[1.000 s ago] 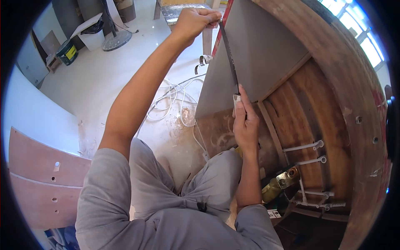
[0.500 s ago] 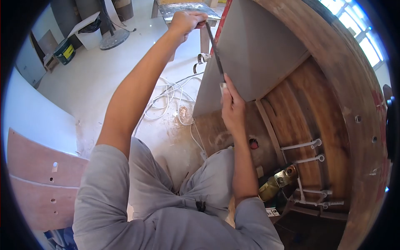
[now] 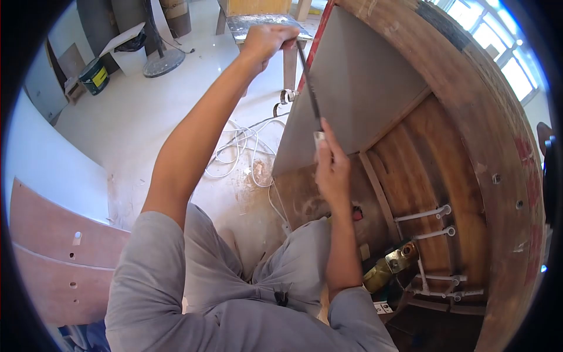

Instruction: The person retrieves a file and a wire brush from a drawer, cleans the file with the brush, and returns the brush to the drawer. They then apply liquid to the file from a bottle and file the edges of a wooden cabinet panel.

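Observation:
A long, narrow dark file (image 3: 312,91) is held at both ends, slanting along the edge of a grey panel (image 3: 369,76). My left hand (image 3: 270,46), stretched far forward, is closed around its far end. Nearer my body, my right hand (image 3: 333,170) grips the pale handle, with one finger stretched along the tool. In this view the file overlaps the panel's red-edged side (image 3: 321,38); whether it touches that edge I cannot tell. The panel is fixed inside a curved wooden frame (image 3: 463,111).
White pipe-like fittings (image 3: 434,232) and a yellowish metal part (image 3: 392,265) lie inside the frame, right of my legs. Coiled white cable (image 3: 234,149) is on the floor. A paint-spattered bench (image 3: 252,24) stands ahead; a bucket (image 3: 94,76) and bin (image 3: 130,57) are far left.
The view has shifted a little, so the panel and floor items sit lower. Both hands and the file appear slightly lower and further right; the grip is the same.

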